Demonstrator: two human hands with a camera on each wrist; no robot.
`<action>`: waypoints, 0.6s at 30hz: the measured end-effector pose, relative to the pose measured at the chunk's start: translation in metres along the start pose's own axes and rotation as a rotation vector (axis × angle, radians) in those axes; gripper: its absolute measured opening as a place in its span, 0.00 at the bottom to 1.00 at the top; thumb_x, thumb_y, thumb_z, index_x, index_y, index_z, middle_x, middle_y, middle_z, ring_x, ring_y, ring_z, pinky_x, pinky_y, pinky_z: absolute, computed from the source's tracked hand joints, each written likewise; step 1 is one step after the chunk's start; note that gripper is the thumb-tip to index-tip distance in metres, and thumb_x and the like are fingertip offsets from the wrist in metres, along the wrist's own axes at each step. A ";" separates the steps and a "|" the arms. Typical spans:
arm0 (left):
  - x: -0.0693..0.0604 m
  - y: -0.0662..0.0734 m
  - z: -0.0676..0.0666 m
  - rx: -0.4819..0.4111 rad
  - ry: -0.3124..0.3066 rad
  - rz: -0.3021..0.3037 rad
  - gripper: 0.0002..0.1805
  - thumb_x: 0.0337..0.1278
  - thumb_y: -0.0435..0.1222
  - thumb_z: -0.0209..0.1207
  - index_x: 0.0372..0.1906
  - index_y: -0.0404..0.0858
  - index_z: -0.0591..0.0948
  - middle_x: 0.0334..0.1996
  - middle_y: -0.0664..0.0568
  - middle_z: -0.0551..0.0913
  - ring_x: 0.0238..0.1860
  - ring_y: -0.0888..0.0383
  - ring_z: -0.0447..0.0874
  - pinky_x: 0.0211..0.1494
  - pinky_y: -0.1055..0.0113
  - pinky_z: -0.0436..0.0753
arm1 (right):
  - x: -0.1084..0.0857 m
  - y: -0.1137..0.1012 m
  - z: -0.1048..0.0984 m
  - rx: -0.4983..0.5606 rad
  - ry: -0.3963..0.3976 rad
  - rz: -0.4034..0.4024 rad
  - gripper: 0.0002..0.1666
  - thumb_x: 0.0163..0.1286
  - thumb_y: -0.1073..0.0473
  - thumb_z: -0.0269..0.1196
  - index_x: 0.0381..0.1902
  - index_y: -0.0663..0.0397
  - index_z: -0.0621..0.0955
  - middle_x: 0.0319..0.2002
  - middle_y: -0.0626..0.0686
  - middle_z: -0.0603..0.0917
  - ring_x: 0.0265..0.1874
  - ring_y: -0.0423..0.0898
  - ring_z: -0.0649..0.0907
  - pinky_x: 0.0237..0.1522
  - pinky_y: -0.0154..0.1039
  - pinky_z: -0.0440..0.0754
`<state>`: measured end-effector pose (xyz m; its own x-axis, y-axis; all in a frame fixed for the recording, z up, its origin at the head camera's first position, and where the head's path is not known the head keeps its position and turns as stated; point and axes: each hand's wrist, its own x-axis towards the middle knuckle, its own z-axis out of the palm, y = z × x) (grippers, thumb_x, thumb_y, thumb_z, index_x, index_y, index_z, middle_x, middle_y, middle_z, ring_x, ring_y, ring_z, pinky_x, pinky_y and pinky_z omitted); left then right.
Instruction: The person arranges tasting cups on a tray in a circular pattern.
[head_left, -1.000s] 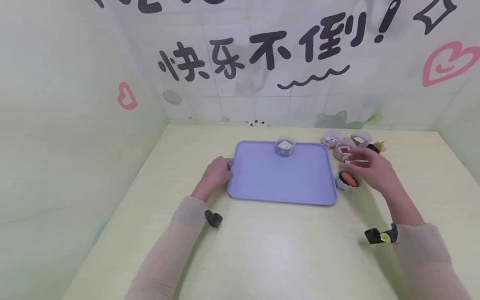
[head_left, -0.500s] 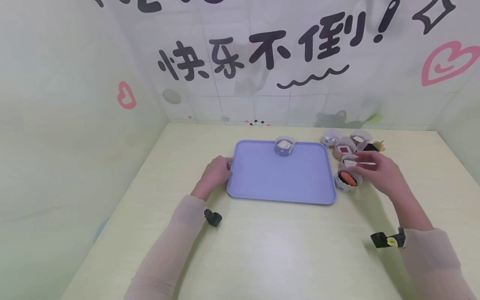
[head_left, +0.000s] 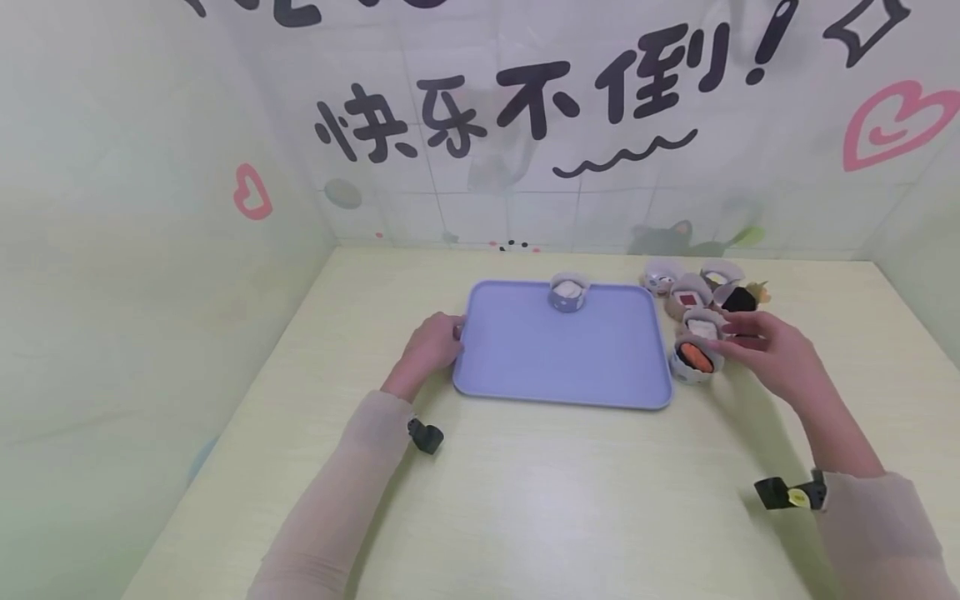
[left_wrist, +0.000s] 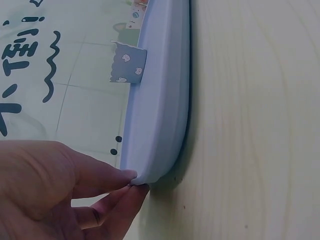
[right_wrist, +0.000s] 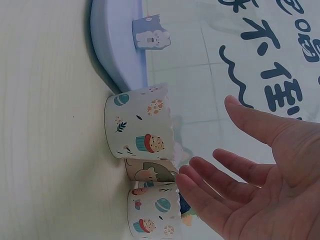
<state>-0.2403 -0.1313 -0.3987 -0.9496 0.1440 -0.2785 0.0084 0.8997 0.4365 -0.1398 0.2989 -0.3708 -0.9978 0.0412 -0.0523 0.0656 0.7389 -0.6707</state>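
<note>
My left hand [head_left: 433,343] pinches the left rim of a lavender tray [head_left: 558,358] between thumb and fingers, close up in the left wrist view. A single paper baking cup [head_left: 567,298] with white contents stands at the tray's back edge. My right hand [head_left: 776,354] hovers beside a cup with white contents [head_left: 703,327]. In front of that one is a cup holding an orange-topped piece of sushi [head_left: 696,358], close to the tray's right edge. In the right wrist view the right hand's fingers are loosely extended, with nothing between them and the thumb.
Behind the right hand several more paper cups cluster: one with a red square [head_left: 687,302], one with a black piece [head_left: 738,300], another farther back [head_left: 662,279]. A printed curtain [head_left: 510,158] stands along the back of the pale wooden table [head_left: 570,492].
My right hand has drawn back to the right and slightly nearer, uncovering the cup with white contents. The left hand and the tray look unmoved.
</note>
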 end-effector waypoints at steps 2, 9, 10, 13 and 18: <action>0.000 0.000 0.000 0.003 0.000 -0.001 0.32 0.64 0.29 0.55 0.73 0.40 0.68 0.53 0.41 0.84 0.36 0.55 0.80 0.33 0.71 0.77 | -0.001 0.002 0.000 0.003 0.003 -0.003 0.40 0.71 0.45 0.62 0.68 0.69 0.68 0.59 0.72 0.78 0.59 0.68 0.78 0.35 0.19 0.74; 0.001 0.000 0.000 0.025 -0.001 0.001 0.31 0.64 0.30 0.55 0.73 0.40 0.68 0.53 0.41 0.84 0.35 0.55 0.79 0.33 0.71 0.76 | -0.004 0.007 0.000 0.013 -0.008 -0.005 0.39 0.71 0.46 0.62 0.68 0.68 0.68 0.60 0.72 0.77 0.59 0.70 0.77 0.34 0.18 0.72; 0.001 0.000 0.000 0.024 -0.002 0.000 0.31 0.64 0.29 0.55 0.73 0.40 0.67 0.53 0.41 0.84 0.35 0.55 0.79 0.33 0.71 0.77 | -0.004 0.008 0.001 0.014 -0.009 -0.005 0.39 0.71 0.46 0.62 0.68 0.68 0.68 0.60 0.72 0.77 0.60 0.70 0.77 0.35 0.18 0.72; 0.001 0.000 0.000 0.022 -0.003 -0.002 0.32 0.64 0.29 0.55 0.73 0.40 0.67 0.54 0.41 0.84 0.36 0.55 0.80 0.35 0.70 0.78 | -0.005 0.010 0.001 0.016 -0.014 -0.009 0.38 0.71 0.47 0.62 0.68 0.68 0.68 0.60 0.72 0.77 0.56 0.63 0.82 0.35 0.17 0.73; 0.002 0.000 0.000 0.025 -0.004 -0.007 0.32 0.64 0.30 0.55 0.74 0.41 0.67 0.55 0.42 0.84 0.38 0.54 0.81 0.38 0.69 0.80 | -0.007 0.014 0.002 0.018 -0.012 -0.009 0.37 0.70 0.48 0.63 0.66 0.67 0.70 0.60 0.72 0.78 0.40 0.24 0.78 0.36 0.18 0.74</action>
<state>-0.2421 -0.1312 -0.3989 -0.9483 0.1393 -0.2852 0.0095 0.9107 0.4131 -0.1322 0.3077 -0.3813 -0.9982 0.0266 -0.0546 0.0568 0.7267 -0.6846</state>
